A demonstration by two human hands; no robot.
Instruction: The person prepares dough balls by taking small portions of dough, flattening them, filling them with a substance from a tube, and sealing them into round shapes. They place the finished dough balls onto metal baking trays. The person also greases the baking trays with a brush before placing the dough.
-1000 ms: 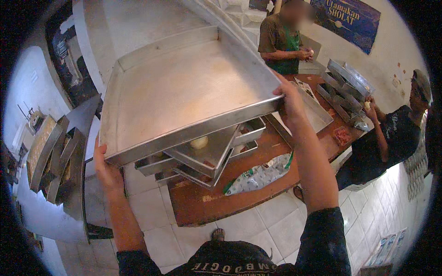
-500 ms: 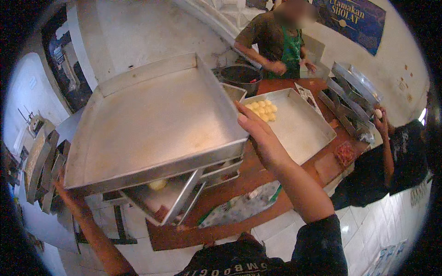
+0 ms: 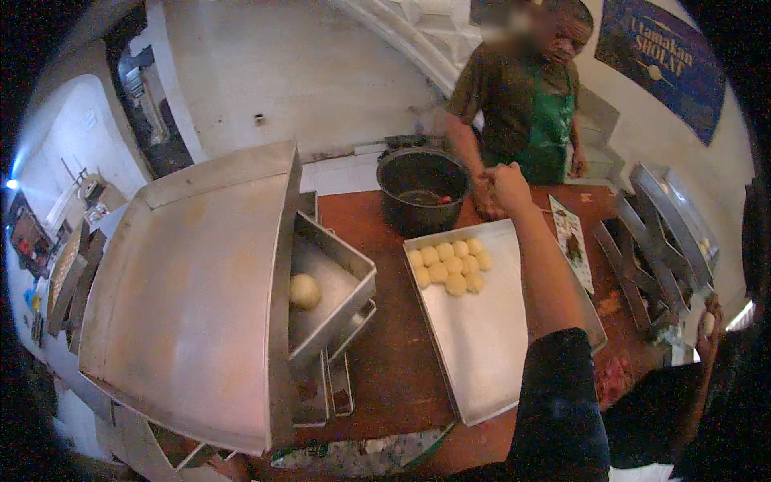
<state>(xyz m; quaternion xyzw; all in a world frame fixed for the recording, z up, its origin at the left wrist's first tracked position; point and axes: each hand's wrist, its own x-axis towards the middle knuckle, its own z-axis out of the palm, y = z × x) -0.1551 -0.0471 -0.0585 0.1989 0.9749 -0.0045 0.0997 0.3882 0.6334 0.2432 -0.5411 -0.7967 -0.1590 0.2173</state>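
Observation:
My right hand (image 3: 511,188) stretches far across the table, its fingers closed beside a co-worker's hand (image 3: 483,195). Whatever it may hold is hidden. Under my forearm lies a shallow metal tray (image 3: 474,345) with several pale yellow dough balls (image 3: 450,263) grouped at its far left corner. On the left a large bare metal tray (image 3: 193,281) rests tilted over a stack of smaller trays. One of these, a metal tray (image 3: 333,277), has a single dough ball (image 3: 305,291) in it. Part of my left hand (image 3: 229,466) shows low beneath the large tray, its fingers hidden.
A black bucket (image 3: 422,189) stands behind the dough tray. The co-worker in a green apron (image 3: 550,132) is across the brown table (image 3: 385,353). Stacked metal trays (image 3: 650,241) stand at the right, near another person's hand (image 3: 708,321). A patterned plastic bag (image 3: 361,454) lies at the near edge.
My right hand has let go of the large tray and reached across to the co-worker's hand. The large tray has come down to the left, uncovering the stack and dough ball.

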